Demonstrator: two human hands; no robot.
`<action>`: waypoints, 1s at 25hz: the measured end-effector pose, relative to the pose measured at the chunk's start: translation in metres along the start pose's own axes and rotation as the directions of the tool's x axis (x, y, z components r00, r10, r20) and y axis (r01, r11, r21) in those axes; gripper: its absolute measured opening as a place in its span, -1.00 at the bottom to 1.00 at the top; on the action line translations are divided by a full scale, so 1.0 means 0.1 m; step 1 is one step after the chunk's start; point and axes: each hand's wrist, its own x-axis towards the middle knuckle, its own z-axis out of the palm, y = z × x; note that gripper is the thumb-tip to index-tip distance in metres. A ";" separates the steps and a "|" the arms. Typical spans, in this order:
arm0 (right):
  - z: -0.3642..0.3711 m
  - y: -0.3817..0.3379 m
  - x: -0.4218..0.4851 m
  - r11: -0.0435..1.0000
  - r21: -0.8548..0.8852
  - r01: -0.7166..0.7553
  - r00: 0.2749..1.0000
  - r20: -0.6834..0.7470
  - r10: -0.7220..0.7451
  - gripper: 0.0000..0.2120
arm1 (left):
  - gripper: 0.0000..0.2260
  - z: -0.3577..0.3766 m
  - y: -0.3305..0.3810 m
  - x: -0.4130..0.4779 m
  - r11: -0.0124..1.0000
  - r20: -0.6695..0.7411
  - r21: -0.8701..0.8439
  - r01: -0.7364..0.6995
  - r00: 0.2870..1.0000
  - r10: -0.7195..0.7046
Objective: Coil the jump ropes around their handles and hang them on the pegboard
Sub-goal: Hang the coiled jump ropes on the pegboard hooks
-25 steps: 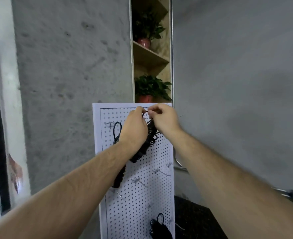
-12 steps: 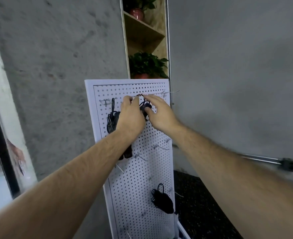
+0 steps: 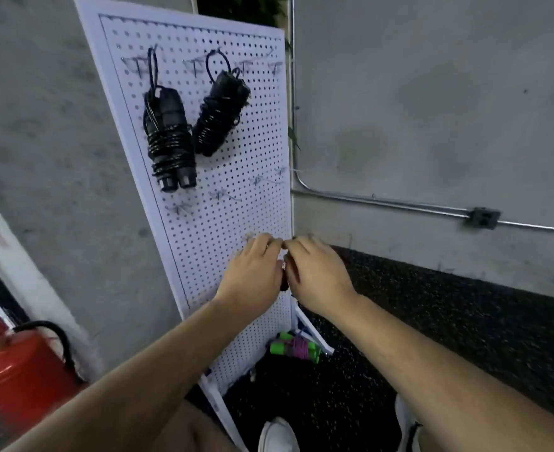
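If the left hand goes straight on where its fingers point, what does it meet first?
Probably the white pegboard, just beyond the left hand. Depth is unclear, so it may be touching now.

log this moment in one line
hung: upright black rope, tilted black rope | left hand, right hand: at dark bundle low on pegboard, grip unclear | floor: green-purple rope

Head view looks down, seemingly from close, at the pegboard (image 3: 223,223).

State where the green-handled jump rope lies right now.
The green-handled jump rope lies on the dark floor at the foot of the pegboard, lower centre of the head view, beside the board's white support leg.
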 end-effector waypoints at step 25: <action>4.07 1.49 -1.53 0.838 -0.244 -0.489 0.460 0.744 0.485 -0.17 | -0.62 4.18 -1.24 -0.98 0.813 0.660 0.025 0.582 0.600 -0.451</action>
